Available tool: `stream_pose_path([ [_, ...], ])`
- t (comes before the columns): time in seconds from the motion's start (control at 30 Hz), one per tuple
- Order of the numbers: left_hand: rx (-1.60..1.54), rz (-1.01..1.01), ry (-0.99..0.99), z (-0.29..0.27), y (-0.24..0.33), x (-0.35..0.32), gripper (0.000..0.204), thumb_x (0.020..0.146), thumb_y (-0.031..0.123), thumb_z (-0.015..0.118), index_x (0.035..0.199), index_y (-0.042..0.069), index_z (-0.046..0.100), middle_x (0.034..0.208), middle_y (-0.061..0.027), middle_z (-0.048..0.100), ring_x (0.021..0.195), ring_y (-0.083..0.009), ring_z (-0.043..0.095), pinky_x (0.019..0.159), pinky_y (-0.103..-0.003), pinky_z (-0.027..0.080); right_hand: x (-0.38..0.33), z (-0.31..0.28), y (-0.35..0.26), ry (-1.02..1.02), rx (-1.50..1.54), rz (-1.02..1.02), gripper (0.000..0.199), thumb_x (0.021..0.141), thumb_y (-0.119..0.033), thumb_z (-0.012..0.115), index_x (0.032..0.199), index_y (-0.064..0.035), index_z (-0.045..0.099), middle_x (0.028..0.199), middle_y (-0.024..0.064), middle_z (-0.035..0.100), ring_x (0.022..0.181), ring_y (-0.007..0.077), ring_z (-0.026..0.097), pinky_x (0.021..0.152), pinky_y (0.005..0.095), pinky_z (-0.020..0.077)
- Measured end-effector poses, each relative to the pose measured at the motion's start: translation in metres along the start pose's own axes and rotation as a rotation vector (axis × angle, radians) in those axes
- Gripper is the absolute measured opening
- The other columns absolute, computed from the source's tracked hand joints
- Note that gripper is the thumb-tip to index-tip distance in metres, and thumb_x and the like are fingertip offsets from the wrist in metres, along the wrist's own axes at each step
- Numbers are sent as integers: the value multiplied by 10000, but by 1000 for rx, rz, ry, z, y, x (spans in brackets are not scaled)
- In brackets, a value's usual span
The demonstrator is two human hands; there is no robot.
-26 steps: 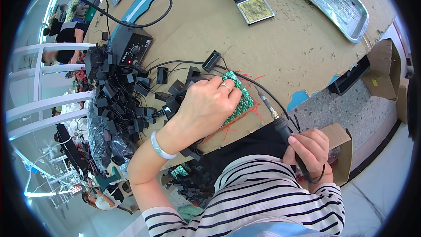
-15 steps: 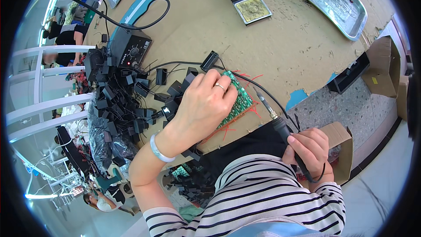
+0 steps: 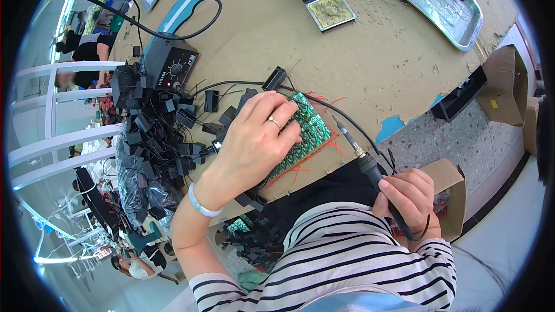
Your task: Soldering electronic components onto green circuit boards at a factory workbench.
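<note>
A green circuit board panel [image 3: 314,130] lies on the cardboard-covered bench, with red wires sticking out round its edges. My left hand [image 3: 260,133] is over the panel's left side, fingers bent and thumb drawn toward them. Whatever the fingertips pinch, if anything, is hidden behind the hand. My right hand [image 3: 411,199] grips a soldering iron [image 3: 372,170] by its dark handle, off the bench's front edge. The iron's metal tip points up and left, just right of the panel and apart from it. A small black plastic case [image 3: 274,79] sits beyond the panel.
Left of the panel is a heap of black cases with cables [image 3: 153,138]. Behind it stands the soldering station [image 3: 173,66]. A sponge holder [image 3: 330,11] and a metal tray [image 3: 448,8] occupy the far side. The iron's cord [image 3: 352,121] runs past the panel. Co-workers are at left.
My left hand has shifted left across the panel, uncovering more of the board. My right hand and the soldering iron have stayed nearly still.
</note>
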State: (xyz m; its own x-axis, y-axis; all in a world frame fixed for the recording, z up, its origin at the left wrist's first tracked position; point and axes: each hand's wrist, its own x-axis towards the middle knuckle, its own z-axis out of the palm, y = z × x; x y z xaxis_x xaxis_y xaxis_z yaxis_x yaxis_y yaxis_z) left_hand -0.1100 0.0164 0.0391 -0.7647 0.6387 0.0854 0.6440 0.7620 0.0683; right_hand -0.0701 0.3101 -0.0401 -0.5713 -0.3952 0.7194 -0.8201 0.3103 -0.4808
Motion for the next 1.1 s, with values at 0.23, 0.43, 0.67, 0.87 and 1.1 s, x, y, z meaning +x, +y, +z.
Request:
stream_pose_path([
  [0.23, 100, -27, 55, 4, 8, -9, 230, 729, 109, 676, 949, 43, 662, 991, -71, 612, 986, -251, 605, 896, -366, 526, -2, 0, -1, -12, 10, 6, 230, 724, 18, 690, 952, 25, 719, 776, 74, 690, 598, 169, 650, 528, 266, 538],
  [0.43, -93, -25, 60, 14, 16, -6, 201, 747, 91, 681, 945, 60, 665, 839, -33, 567, 815, -203, 589, 690, -313, 485, -7, -1, -2, -53, 88, 32, 240, 713, 31, 708, 953, 17, 710, 784, 71, 693, 590, 170, 641, 523, 269, 524],
  [0.67, -133, -21, 75, 32, 14, -7, 131, 741, 92, 678, 850, 45, 622, 792, -53, 568, 821, -211, 600, 720, -323, 501, -11, 3, -2, -85, 137, 67, 276, 682, 45, 724, 956, 18, 710, 793, 72, 694, 607, 177, 645, 532, 276, 528],
  [0.87, -103, -14, 5, 27, 17, -1, 165, 743, 69, 704, 901, 37, 670, 831, -58, 612, 837, -234, 625, 741, -341, 520, -11, 5, -1, -84, 155, 64, 293, 662, 58, 729, 951, 20, 710, 790, 71, 692, 611, 178, 645, 535, 276, 531],
  [1.1, -60, 7, -32, 26, 18, 1, 174, 723, 71, 711, 889, 38, 670, 813, -48, 595, 821, -219, 617, 714, -327, 511, -12, 7, 1, -65, 157, 48, 272, 665, 48, 723, 935, 19, 709, 766, 59, 686, 602, 169, 639, 527, 267, 526],
])
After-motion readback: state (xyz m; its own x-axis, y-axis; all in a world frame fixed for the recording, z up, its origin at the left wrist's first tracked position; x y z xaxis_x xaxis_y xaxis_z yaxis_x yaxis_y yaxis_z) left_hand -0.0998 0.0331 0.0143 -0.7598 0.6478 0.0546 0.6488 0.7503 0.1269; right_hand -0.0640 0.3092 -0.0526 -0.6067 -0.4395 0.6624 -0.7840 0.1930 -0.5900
